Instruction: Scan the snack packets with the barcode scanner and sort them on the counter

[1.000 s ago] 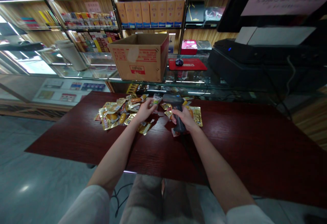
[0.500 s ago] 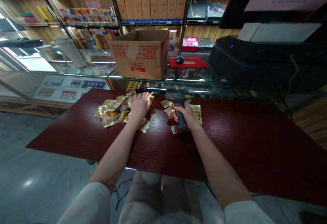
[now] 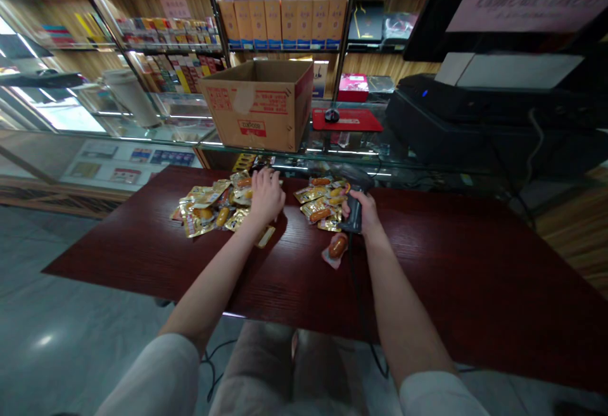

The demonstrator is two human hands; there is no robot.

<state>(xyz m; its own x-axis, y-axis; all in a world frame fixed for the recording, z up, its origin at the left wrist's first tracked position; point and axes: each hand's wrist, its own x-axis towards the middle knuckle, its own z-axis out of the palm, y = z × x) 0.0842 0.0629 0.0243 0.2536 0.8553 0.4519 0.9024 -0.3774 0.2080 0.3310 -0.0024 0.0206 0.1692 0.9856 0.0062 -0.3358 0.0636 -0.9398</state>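
so the right hand (image 3: 367, 212) has its fingers wrapped round the grip of a black scanner (image 3: 354, 210), closed up pretty snug, with the head of it pointing away toward the counter (image 3: 351, 161). a black cord (image 3: 354, 277) runs down from the grip, over the table (image 3: 441, 277) and off the near edge. the left hand (image 3: 267, 194) is palm down at the right end of the left pile (image 3: 204, 212), fingers half curled, and can't tell if it's got hold of a pack because the fingertips are hidden. that pile is all little gold and clear packs, heaped on each other. the right pile (image 3: 319, 204) is more of the same, just left of the scanner, with brownish stuff showing in some. one loose pack (image 3: 336, 248) lies nearer the person, apart from that pile. behind it all, an open cardboard box (image 3: 259, 112) sits on the counter, beside a red mat (image 3: 365, 121) with a mouse (image 3: 331, 115) on it.
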